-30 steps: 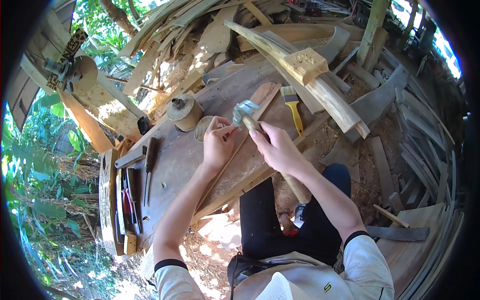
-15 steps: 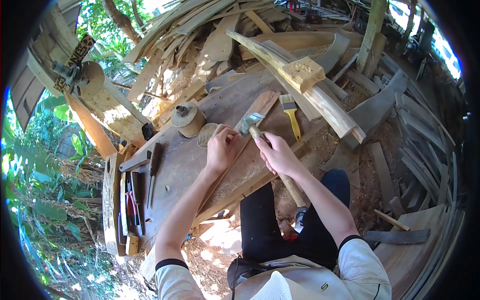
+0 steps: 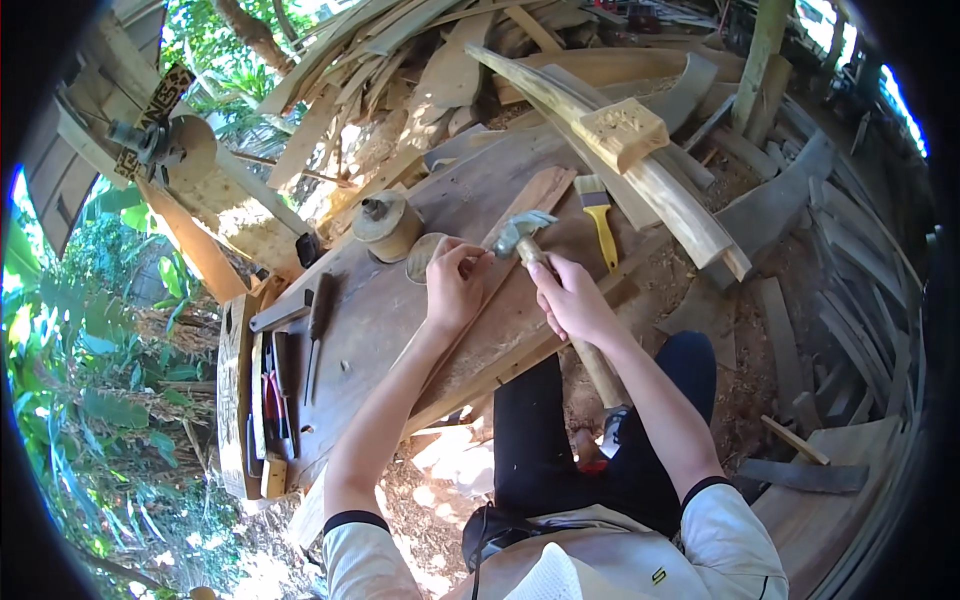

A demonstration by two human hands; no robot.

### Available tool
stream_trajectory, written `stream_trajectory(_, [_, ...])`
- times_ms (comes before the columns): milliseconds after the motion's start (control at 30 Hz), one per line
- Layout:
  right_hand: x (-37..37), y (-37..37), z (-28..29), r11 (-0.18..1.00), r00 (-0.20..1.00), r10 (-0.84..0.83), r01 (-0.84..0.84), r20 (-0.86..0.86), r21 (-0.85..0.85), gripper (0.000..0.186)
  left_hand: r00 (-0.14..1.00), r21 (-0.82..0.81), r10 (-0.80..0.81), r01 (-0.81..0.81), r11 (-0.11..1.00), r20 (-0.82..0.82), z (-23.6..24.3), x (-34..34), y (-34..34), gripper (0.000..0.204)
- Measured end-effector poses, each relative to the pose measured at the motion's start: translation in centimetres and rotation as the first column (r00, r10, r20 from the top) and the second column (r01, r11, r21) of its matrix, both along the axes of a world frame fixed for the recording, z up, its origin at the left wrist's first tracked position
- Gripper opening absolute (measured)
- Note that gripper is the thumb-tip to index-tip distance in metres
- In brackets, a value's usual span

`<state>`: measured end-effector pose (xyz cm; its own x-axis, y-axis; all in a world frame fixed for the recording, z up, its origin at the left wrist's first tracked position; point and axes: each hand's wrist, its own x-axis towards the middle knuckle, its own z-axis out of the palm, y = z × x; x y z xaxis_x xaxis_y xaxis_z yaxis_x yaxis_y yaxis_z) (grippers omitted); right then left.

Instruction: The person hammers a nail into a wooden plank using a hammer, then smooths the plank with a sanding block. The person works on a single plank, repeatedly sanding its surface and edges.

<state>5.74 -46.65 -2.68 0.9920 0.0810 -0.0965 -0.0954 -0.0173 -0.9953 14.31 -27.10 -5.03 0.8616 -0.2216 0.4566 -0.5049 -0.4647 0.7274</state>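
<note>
My right hand is closed around the wooden handle of a claw hammer, its metal head just above a long thin wooden slat lying on the workbench. My left hand pinches at the slat beside the hammer head; what its fingertips hold is too small to make out. Just behind my left hand are a round wooden lid and a cylindrical container with a dark top. A yellow-handled paintbrush lies to the right of the slat.
Long tools, red-handled pliers among them, lie at the bench's left end. A rough beam with a block crosses the back right. Piles of planks surround the bench. A post stands behind; foliage is at left.
The whole view has shifted slightly to the right in the picture. The hammer head has moved a little rightward, away from my left fingertips, which keep their pinch.
</note>
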Motion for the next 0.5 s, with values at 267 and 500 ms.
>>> stream_trajectory(267, [-0.08, -0.3, -0.08, 1.0, 1.0, 0.004, -0.004, -0.01, -0.029, 0.035, 1.0, 0.014, 0.025, -0.026, 1.0, 0.009, -0.09, -0.18, -0.23, 0.012])
stream_trajectory(500, [-0.02, -0.13, 0.11, 0.998, 1.0, 0.009, -0.009, -0.001, -0.056, 0.036, 0.999, -0.006, 0.033, -0.033, 0.999, 0.033, -0.09, 0.08, -0.03, 0.012])
